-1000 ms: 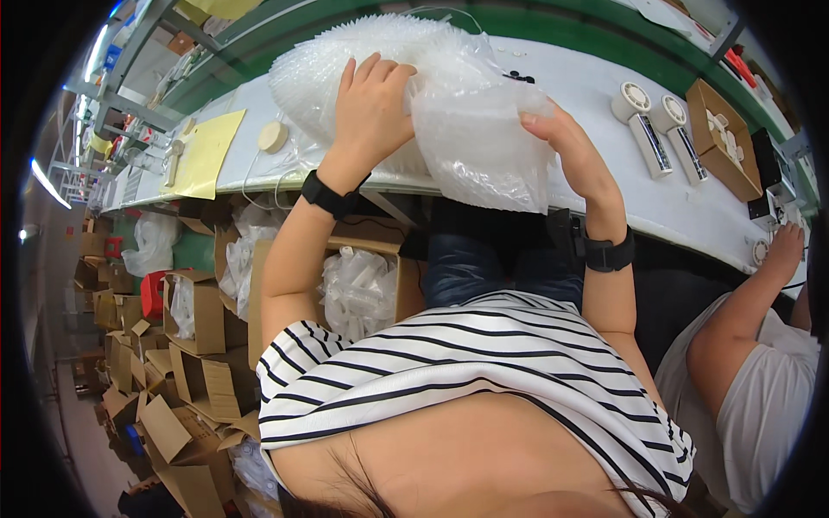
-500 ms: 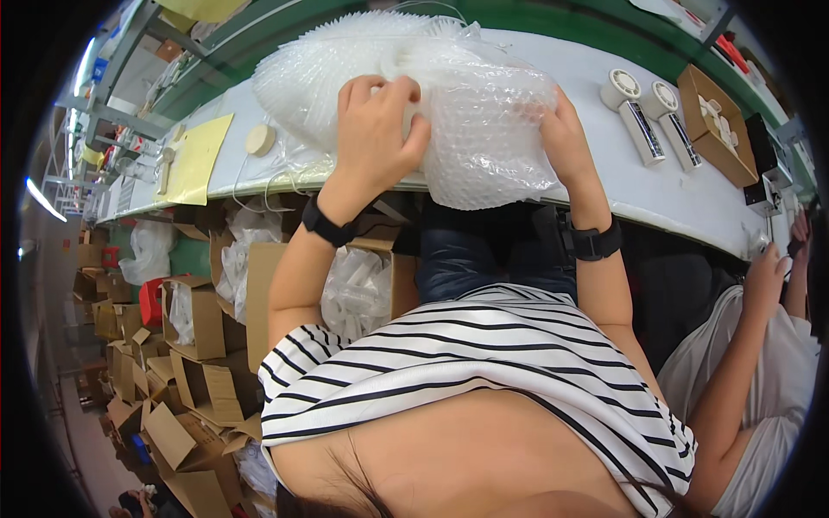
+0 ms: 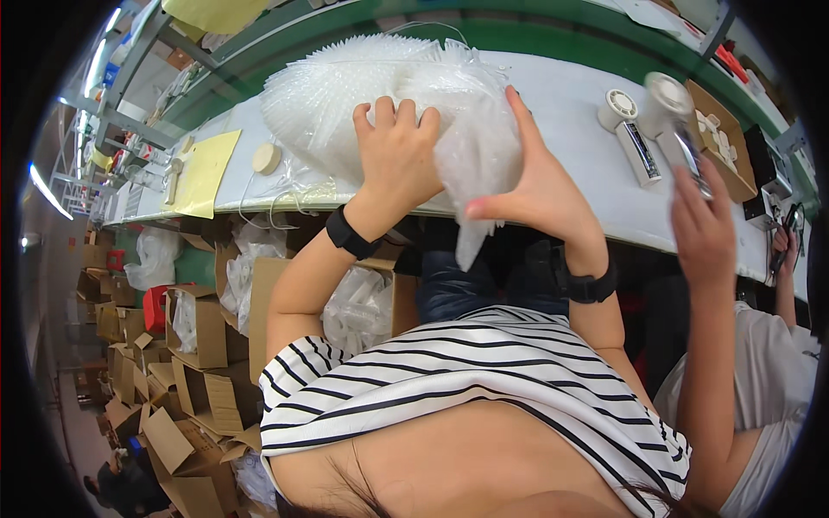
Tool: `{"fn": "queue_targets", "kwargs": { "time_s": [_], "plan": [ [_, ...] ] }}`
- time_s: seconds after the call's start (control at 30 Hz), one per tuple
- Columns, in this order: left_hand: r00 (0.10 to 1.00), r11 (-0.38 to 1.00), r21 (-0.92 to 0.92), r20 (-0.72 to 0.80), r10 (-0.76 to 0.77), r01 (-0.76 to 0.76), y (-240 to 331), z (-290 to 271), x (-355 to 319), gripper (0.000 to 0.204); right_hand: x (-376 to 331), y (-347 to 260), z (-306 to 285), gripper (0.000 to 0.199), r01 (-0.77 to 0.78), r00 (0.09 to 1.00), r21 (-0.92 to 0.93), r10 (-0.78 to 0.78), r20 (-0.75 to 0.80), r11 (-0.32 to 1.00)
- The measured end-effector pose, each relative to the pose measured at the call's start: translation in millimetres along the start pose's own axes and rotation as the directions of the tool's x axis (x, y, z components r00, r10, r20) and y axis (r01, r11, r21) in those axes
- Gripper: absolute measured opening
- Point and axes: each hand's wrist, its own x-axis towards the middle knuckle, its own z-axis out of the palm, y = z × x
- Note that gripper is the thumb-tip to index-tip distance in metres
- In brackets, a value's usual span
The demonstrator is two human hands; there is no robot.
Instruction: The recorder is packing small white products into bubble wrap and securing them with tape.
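Observation:
A thick fanned stack of clear bubble-wrap bags (image 3: 345,95) lies on the white bench in front of me. My left hand (image 3: 399,157) grips the stack's near edge, fingers curled over it and thumb hidden. From the stack's right end a crumpled bag end (image 3: 479,164) droops past the bench edge, its tip hanging above my lap. Beside it is my right hand (image 3: 553,186), open, with thumb and fingers spread wide around the bag's right side. Whether its fingertips touch the plastic I cannot tell.
At right a co-worker's hand (image 3: 704,220) holds a white handheld fan (image 3: 669,95), near another fan (image 3: 620,108) and a cardboard box (image 3: 730,155) of white parts. Yellow paper (image 3: 203,177) and a tape roll (image 3: 266,158) lie left. Open cartons (image 3: 203,388) crowd the floor.
My right hand has let go of the wide bubble-wrap sheet and spread open. That sheet has collapsed into a narrow drooping end. The co-worker's hand has come up and lifted a fan.

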Motion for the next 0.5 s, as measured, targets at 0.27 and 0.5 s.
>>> {"fn": "queue_targets", "kwargs": {
  "time_s": [0.27, 0.5],
  "plan": [
    [0.981, 0.991, 0.132, -0.193, 0.006, 0.019, 17.9, 8.9, 19.9, 0.027, 6.7, -11.5, 16.1, 0.131, -0.021, 0.995, -0.21, 0.001, -0.096, 0.978],
    [0.996, 0.909, -0.407, -0.034, 0.081, -0.088, 15.1, 13.7, 12.1, 0.027, 18.4, 10.3, 15.1, 0.114, 0.006, 0.979, -0.154, -0.037, -0.202, 0.988]
  ]
}}
